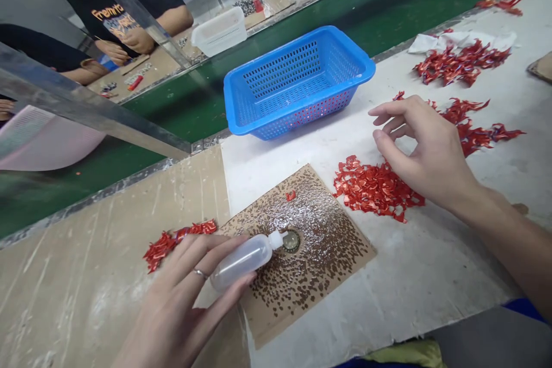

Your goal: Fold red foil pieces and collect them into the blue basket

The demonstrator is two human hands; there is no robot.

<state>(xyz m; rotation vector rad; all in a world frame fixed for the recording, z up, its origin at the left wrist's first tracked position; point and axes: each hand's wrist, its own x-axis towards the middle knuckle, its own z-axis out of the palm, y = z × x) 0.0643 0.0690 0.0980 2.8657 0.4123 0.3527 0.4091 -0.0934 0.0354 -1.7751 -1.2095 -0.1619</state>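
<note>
My left hand (pixel 181 299) grips a small clear squeeze bottle (pixel 244 259), its white nozzle touching a round glossy blob (pixel 292 240) on a glue-spotted brown cardboard sheet (pixel 319 253). One small red piece (pixel 291 195) lies on the card's far part. My right hand (pixel 420 146) hovers open, fingers spread, just above a heap of small red foil pieces (pixel 373 187) on the white table. It holds nothing.
A blue perforated basket (pixel 297 80) stands behind the card. More red pieces lie at my left (pixel 172 241) and in piles at the right (pixel 461 63). A green conveyor belt (pixel 190 103) runs beyond; other people's arms (pixel 142 34) work across it beside a white tray (pixel 219 31).
</note>
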